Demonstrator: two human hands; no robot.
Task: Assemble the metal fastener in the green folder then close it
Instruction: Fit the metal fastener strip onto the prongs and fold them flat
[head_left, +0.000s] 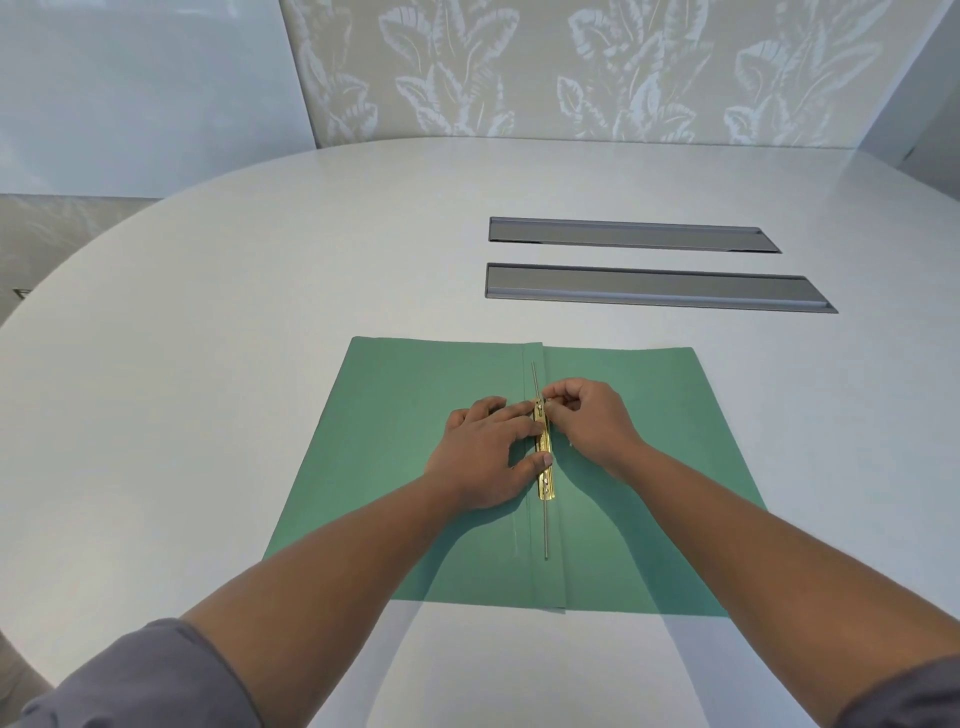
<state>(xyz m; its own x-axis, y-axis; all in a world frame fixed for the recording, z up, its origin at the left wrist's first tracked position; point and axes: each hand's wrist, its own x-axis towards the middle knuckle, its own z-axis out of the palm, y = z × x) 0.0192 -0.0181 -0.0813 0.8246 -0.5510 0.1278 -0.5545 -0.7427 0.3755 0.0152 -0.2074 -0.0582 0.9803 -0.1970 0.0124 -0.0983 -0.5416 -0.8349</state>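
The green folder (405, 415) lies open and flat on the white table, its spine running away from me. Along the spine sits the gold metal fastener bar (545, 480), with thin metal prongs sticking out beyond both of its ends. My left hand (483, 457) presses down on the bar from the left, thumb and fingertips resting on it. My right hand (587, 415) pinches a small part at the bar's far end, beside the far prong. The middle of the bar is hidden under my fingers.
Two long grey recessed slots (634, 236) (654, 288) are set in the table (208, 338) beyond the folder, to the right. The table's curved edge runs along the left. A leaf-patterned wall stands behind.
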